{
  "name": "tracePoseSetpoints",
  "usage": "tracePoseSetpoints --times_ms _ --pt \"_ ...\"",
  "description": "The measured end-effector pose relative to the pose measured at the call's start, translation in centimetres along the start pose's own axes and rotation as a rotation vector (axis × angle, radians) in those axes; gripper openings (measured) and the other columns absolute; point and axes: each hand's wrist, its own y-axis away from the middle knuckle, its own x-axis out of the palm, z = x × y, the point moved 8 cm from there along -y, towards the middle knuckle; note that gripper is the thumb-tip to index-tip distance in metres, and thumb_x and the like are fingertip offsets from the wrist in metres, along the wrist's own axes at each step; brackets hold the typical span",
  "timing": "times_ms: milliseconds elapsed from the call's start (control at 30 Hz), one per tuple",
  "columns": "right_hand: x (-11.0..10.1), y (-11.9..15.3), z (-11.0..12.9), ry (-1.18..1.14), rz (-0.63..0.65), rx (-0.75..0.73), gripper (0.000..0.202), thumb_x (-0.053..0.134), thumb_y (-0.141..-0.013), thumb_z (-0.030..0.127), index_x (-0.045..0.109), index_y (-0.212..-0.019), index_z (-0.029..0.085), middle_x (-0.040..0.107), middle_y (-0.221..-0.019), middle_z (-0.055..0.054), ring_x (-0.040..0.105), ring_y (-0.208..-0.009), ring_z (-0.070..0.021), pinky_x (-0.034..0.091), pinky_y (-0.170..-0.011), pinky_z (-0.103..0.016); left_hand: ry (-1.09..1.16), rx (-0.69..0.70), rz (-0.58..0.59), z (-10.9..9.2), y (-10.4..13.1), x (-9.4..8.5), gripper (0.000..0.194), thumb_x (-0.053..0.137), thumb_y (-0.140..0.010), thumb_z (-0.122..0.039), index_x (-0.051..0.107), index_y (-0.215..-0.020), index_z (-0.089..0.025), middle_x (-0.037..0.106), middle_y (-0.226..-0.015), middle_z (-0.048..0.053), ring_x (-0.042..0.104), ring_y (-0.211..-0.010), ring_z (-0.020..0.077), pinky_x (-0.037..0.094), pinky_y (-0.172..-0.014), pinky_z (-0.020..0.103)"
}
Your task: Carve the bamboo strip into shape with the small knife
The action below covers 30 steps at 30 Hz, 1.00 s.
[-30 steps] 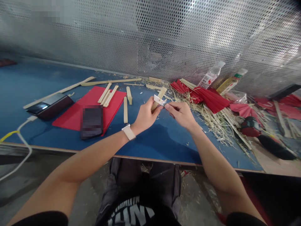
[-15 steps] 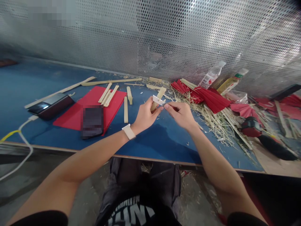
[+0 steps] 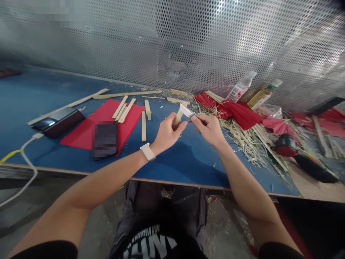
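My left hand point(image 3: 167, 133) grips a short pale bamboo strip point(image 3: 178, 117) upright above the blue table point(image 3: 188, 158). My right hand point(image 3: 208, 129) pinches a small white and silver blade-like tool point(image 3: 186, 111) and holds it against the strip's upper end. Both hands meet over the middle of the table. A pale band sits on my left wrist.
A red sheet point(image 3: 105, 122) with bamboo strips point(image 3: 122, 107) and a dark phone point(image 3: 105, 139) lies to the left. A power bank point(image 3: 58, 120) with a white cable is further left. Red folded paper point(image 3: 237, 109), straw shavings point(image 3: 248, 140), two bottles point(image 3: 252, 91) and a perforated metal screen stand to the right and behind.
The bamboo strip has tilted and sunk slightly in my left hand, and the white tool has shifted up to its top end. My right hand moved a little up and left.
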Motion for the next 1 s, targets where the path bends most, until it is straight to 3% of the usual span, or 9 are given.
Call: tracePoseSetpoints --times_ms 200,500,767,900,1000 --pt "0.6 -0.1 -0.1 0.022 0.134 -0.052 0.072 0.053 -0.106 0.085 0.059 -0.072 0.022 0.044 -0.060 0.003 0.038 -0.059 -0.0143 0.030 -0.061 -0.034 0.068 0.018 0.069 0.1 0.3 0.8 0.042 0.065 -0.111 -0.063 0.049 -0.101 -0.026 0.046 -0.071 -0.006 0.047 -0.059 0.0144 0.037 -0.057 0.032" --pt "0.7 0.1 0.0 0.026 0.143 -0.027 0.071 0.053 -0.106 0.085 0.057 -0.071 0.023 0.043 -0.059 0.003 0.037 -0.058 -0.0143 0.029 -0.061 -0.035 -0.091 0.064 0.061 0.3 0.3 0.6 0.018 0.066 -0.113 -0.038 0.058 -0.111 -0.022 0.063 -0.079 -0.001 0.060 -0.064 0.0158 0.045 -0.061 0.030" --pt "0.9 0.2 0.3 0.040 0.099 -0.025 0.071 0.053 -0.107 0.083 0.056 -0.070 0.023 0.038 -0.060 0.003 0.033 -0.062 -0.0144 0.028 -0.062 -0.034 -0.186 0.064 0.004 0.1 0.2 -0.1 0.021 0.077 -0.107 -0.034 0.061 -0.105 -0.022 0.067 -0.082 0.000 0.067 -0.073 0.0181 0.049 -0.067 0.030" --pt "1.2 0.3 0.3 0.011 0.089 -0.018 0.070 0.052 -0.107 0.084 0.065 -0.077 0.023 0.044 -0.061 0.002 0.037 -0.062 -0.0153 0.029 -0.062 -0.034 -0.226 0.072 -0.026 0.2 0.2 -0.4 0.023 0.079 -0.106 -0.034 0.061 -0.100 -0.022 0.066 -0.081 0.000 0.066 -0.072 0.0177 0.048 -0.067 0.030" --pt "1.4 0.4 0.2 0.007 0.064 0.002 0.072 0.052 -0.106 0.087 0.063 -0.074 0.023 0.045 -0.059 0.002 0.037 -0.062 -0.0155 0.029 -0.062 -0.034 -0.242 0.068 -0.042 0.2 0.1 -0.6 0.027 0.078 -0.106 -0.035 0.057 -0.096 -0.023 0.062 -0.077 -0.002 0.062 -0.069 0.0167 0.044 -0.064 0.030"
